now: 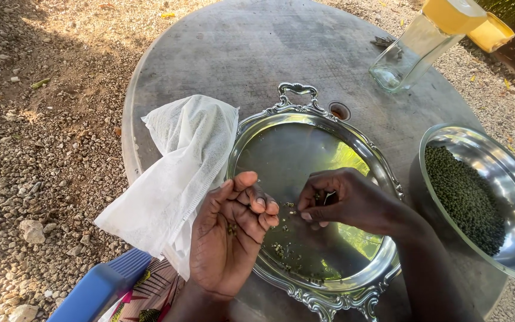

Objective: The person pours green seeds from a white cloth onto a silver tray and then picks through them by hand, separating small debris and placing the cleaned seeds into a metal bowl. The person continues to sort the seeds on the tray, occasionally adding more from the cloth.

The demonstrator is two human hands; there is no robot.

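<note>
My left hand is cupped, palm turned inward, over the near left rim of an ornate silver tray, with a few small green seeds in the palm. My right hand hovers over the tray's middle, its fingertips pinched together beside the left fingers. A small scatter of green seeds and bits lies on the tray below both hands. What the right fingertips pinch is too small to make out.
A steel bowl holding a heap of green seeds sits at the right. A white cloth bag drapes over the round grey table's left edge. A glass bottle with yellow cap stands at the back. Gravel surrounds the table; a blue seat edge is lower left.
</note>
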